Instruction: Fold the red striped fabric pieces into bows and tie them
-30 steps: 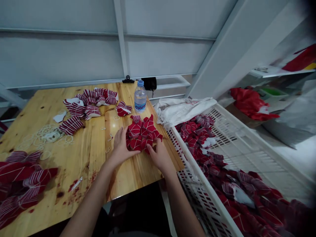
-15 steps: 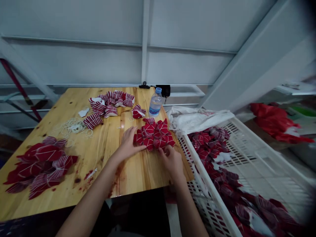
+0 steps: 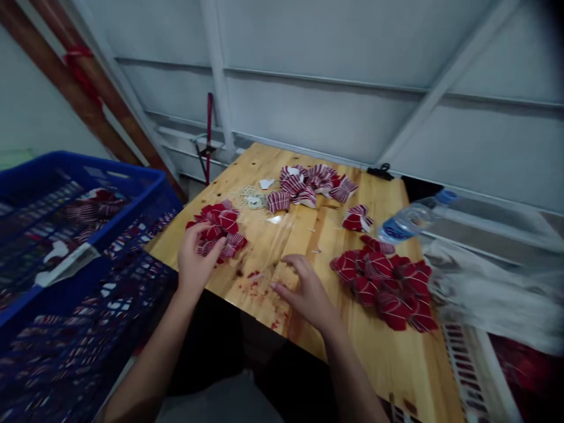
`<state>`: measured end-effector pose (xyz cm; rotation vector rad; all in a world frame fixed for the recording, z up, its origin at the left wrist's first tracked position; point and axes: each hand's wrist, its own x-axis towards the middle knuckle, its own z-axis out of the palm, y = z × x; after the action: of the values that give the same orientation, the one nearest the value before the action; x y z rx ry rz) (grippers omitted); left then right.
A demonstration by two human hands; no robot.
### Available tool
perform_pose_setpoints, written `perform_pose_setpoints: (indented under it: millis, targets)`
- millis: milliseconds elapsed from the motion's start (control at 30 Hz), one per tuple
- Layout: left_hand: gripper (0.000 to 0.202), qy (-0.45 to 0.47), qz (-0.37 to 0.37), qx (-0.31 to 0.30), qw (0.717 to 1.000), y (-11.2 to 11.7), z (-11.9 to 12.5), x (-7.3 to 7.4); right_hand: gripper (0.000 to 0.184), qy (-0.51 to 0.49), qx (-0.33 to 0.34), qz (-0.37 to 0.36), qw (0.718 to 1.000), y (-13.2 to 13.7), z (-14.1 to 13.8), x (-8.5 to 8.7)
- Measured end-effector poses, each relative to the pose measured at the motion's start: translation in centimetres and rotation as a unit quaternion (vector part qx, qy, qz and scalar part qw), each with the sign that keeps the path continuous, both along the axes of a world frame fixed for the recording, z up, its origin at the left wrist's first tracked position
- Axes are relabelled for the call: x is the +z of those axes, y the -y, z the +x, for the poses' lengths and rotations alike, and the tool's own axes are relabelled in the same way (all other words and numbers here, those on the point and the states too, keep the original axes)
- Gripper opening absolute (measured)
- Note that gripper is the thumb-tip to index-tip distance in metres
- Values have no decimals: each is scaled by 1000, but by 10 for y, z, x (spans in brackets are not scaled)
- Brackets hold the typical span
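Observation:
My left hand [image 3: 195, 258] reaches over the near left corner of the wooden table [image 3: 317, 235], fingers curled onto a pile of red-and-white striped fabric pieces [image 3: 219, 226]. My right hand [image 3: 305, 289] hovers open above the bare wood near the table's front edge, fingers spread, holding nothing. To its right lies a larger heap of red fabric pieces [image 3: 388, 285]. Another cluster of striped pieces [image 3: 311, 182] lies farther back, with one single piece [image 3: 358, 218] apart from it.
A blue crate [image 3: 66, 235] with striped fabric stands at the left. A water bottle [image 3: 409, 217] sits at the table's right side, white cloth [image 3: 497, 288] beyond it. Loose white rubber bands [image 3: 251, 198] lie near the back cluster. A black clip [image 3: 381, 171] sits on the far edge.
The view swung left. Both hands left the red heap on the right: my left hand moved to the striped pile at the left corner, my right hand lifted off and opened over bare wood.

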<state>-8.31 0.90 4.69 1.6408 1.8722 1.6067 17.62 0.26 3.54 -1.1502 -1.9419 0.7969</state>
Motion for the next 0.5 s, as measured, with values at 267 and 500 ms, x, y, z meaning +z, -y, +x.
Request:
perform_pose_setpoints:
  millis: [267, 500]
  targets:
    - [79, 86, -37, 62, 994, -16, -69, -54, 91, -163, 51, -102, 980, -114, -134, -18]
    - [62, -4, -83, 108, 991, -58, -58, -57, 58, -214, 38, -79, 973, -128, -189, -42]
